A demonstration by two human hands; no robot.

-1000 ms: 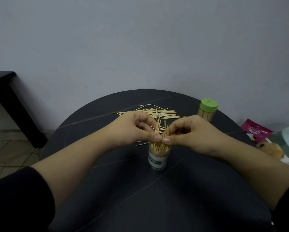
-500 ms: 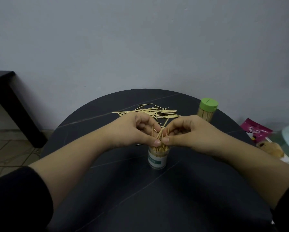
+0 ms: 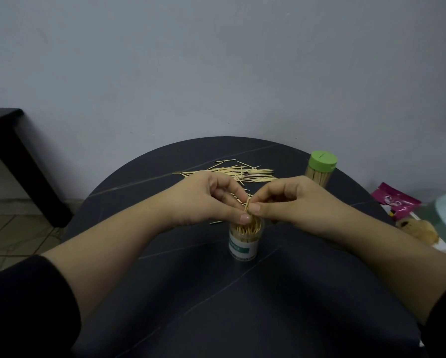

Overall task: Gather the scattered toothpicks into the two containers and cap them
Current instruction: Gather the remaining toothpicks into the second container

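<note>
Just above the open jar [image 3: 245, 242] on the bench [image 3: 165, 306], I see left hand [image 3: 206, 200] and right hand [image 3: 294, 202] pinching one toothpick bundle [image 3: 248, 202], nearly upright, tips aimed into the mouth; the loose pile [image 3: 232, 172] lies farther back.

An open container [image 3: 245, 241] stands mid-surface [image 3: 268, 306]; loose toothpicks [image 3: 232, 173] lie beyond it, a capped container [image 3: 320, 169] far right.

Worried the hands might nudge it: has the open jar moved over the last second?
No. The open jar sits in the same spot, judged against the green-capped jar behind it to the right.
</note>
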